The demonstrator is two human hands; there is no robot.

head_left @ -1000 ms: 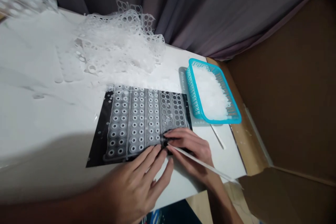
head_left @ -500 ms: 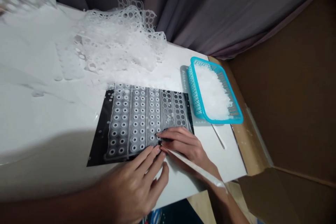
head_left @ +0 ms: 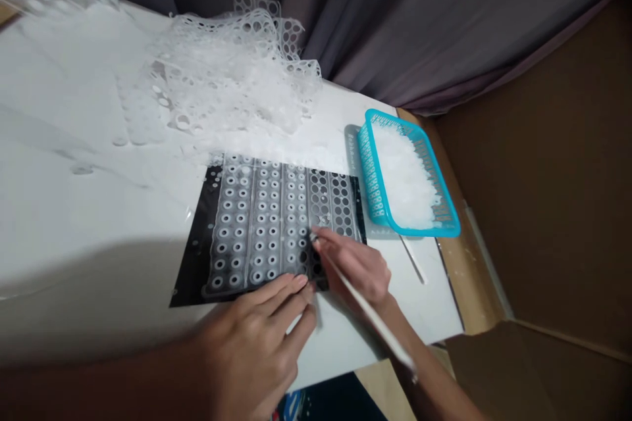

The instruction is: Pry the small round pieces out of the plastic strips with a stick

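Observation:
A translucent sheet (head_left: 251,223) with rows of rings and round holes lies on a black mat (head_left: 190,256). My left hand (head_left: 269,322) rests on their near edge with fingers stretched out. My right hand (head_left: 355,270) is closed around a thin white stick (head_left: 372,319), whose far end slants back toward my forearm. Its tip is at the sheet's right-hand columns, partly hidden by my fingers. Rings fill the left columns, while dark round holes show in the right ones. Small loose discs (head_left: 323,218) lie on the sheet.
A blue plastic basket (head_left: 375,177) of small white pieces stands at the right, with another white stick (head_left: 413,262) near it. Perforated clear scrap (head_left: 237,72) is heaped at the back. A cardboard wall (head_left: 543,164) stands at the right, a curtain (head_left: 395,13) behind.
My right hand has moved up and away from my left fingertips onto the sheet, carrying the white stick. My left hand stays at the near edge. The view has shifted slightly.

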